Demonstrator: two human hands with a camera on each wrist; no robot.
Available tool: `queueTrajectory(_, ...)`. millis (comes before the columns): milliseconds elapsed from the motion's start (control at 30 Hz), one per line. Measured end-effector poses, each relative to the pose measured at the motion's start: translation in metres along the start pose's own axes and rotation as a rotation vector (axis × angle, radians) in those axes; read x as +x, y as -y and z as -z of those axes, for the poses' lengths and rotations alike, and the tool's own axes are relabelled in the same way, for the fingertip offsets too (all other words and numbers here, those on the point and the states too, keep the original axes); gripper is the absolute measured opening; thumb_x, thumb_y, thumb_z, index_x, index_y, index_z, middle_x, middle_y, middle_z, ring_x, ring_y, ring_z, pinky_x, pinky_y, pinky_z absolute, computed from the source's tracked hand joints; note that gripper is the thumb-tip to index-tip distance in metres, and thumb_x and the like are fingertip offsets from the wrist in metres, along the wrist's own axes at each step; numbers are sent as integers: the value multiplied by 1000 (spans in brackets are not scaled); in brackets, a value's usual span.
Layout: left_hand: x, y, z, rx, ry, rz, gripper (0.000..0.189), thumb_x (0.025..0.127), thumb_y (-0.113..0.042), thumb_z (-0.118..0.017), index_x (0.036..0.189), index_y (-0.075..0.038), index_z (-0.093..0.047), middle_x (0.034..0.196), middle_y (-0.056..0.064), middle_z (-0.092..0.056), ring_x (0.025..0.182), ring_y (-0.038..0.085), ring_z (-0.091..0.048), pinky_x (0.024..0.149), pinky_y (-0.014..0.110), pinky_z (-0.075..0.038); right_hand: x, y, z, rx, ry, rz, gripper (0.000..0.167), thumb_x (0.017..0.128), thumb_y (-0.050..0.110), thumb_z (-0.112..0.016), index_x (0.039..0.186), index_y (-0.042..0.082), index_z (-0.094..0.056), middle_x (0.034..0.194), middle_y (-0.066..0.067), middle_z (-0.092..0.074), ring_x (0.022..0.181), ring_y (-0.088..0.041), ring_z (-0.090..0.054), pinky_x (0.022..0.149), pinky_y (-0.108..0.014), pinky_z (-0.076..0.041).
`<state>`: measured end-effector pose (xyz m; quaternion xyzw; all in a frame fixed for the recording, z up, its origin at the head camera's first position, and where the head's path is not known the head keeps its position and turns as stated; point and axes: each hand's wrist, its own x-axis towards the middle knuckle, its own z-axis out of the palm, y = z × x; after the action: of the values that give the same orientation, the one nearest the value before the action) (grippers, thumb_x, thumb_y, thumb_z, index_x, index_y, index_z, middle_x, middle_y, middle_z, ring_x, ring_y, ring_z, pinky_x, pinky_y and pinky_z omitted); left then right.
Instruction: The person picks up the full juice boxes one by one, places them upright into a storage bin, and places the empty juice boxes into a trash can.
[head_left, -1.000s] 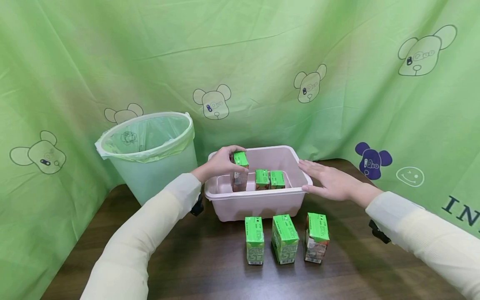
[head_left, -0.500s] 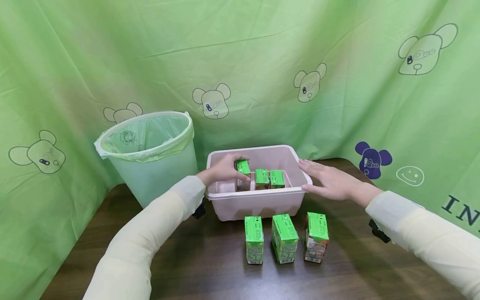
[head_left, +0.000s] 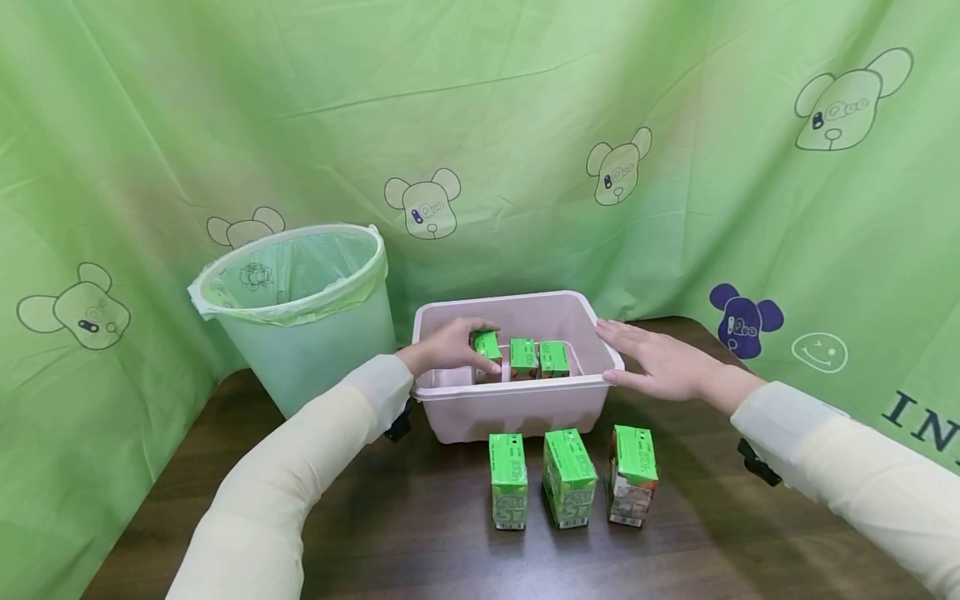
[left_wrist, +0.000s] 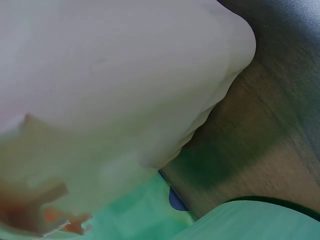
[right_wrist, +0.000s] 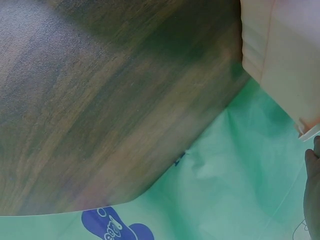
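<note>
In the head view my left hand (head_left: pixel 448 343) reaches inside a pink plastic bin (head_left: pixel 517 410), fingers and thumb on either side of a green-topped drink carton (head_left: pixel 487 344). That carton stands low in the bin, left of a middle carton (head_left: pixel 522 357) and a right carton (head_left: pixel 554 358). Straight fingers of my right hand (head_left: pixel 663 362) rest against the bin's right rim. Outside, before the bin, a left carton (head_left: pixel 509 481), a centre carton (head_left: pixel 570 477) and a right-hand carton (head_left: pixel 633 475) stand in a row. The right wrist view catches only part of my right hand (right_wrist: pixel 313 185).
A tall pale-green trash can (head_left: pixel 315 354) with a liner stands left of the pink bin, close to my left forearm. All of it sits on a dark wooden table (head_left: pixel 420 517). A green printed curtain (head_left: pixel 517 108) hangs behind and at both sides.
My left hand has lowered the carton into the pink bin and moved it slightly right, toward the two cartons inside. My right hand stays at the rim.
</note>
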<state>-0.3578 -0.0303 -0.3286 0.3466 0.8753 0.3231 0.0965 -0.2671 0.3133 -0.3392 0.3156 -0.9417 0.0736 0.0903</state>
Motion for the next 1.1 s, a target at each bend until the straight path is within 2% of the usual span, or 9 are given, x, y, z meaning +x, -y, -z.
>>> queueTrajectory(433,5,-1,-6,0,27,24,76,71,-18,-89,136,-3,-53,132,9,-57,102,16,-55,87,25,-46,-1,4,2,6,-1,1,73,97,42,-56,148,-4,-31,154,-21,-29,139,-40,-28,110,-55,-28)
queueTrajectory(700,11,-1,-10,23,44,40,78,71,-22,-89,137,-3,-53,131,8,-57,105,14,-55,88,25,-46,-1,3,2,1,-5,6,73,97,41,-57,148,-5,-32,153,-22,-31,139,-41,-28,109,-55,-28)
queueTrajectory(1100,13,-3,-12,73,72,57,70,71,-17,-89,133,-6,-57,131,8,-58,114,18,-55,95,28,-45,0,1,3,-6,8,0,74,97,43,-56,148,-4,-32,154,-20,-29,140,-39,-27,110,-54,-27)
